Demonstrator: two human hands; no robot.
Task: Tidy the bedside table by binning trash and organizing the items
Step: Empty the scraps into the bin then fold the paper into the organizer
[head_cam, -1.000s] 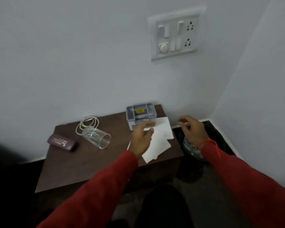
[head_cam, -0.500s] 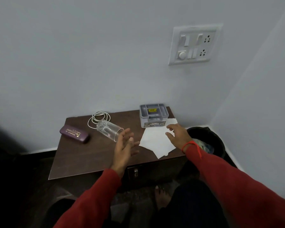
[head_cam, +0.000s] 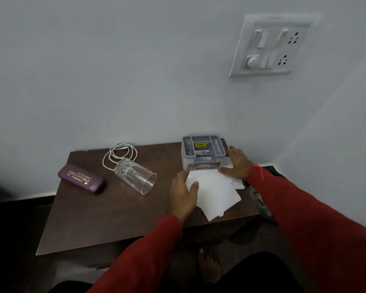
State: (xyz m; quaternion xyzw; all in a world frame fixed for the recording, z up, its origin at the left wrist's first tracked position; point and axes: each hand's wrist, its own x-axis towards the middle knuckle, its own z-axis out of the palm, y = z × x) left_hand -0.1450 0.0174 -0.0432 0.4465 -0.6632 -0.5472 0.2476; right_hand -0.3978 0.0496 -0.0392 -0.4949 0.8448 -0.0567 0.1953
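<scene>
Bedside table [head_cam: 118, 210]: still cluttered; your tidying is unfinished.
Papers [head_cam: 215, 192]: near right corner, loose.
Glass [head_cam: 135, 175]: tipped over, far left-centre.
Left hand [head_cam: 183, 193]: spread, pressing papers.
Right hand [head_cam: 236, 162]: spread, flat on papers beside organizer [head_cam: 202, 152].

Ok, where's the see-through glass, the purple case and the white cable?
glass [head_cam: 135, 176], head view, on its clear side wall as it lies tipped over.
purple case [head_cam: 81, 179], head view, on the lid with the gold lettering.
white cable [head_cam: 119, 154], head view, on the coiled loops.
</scene>
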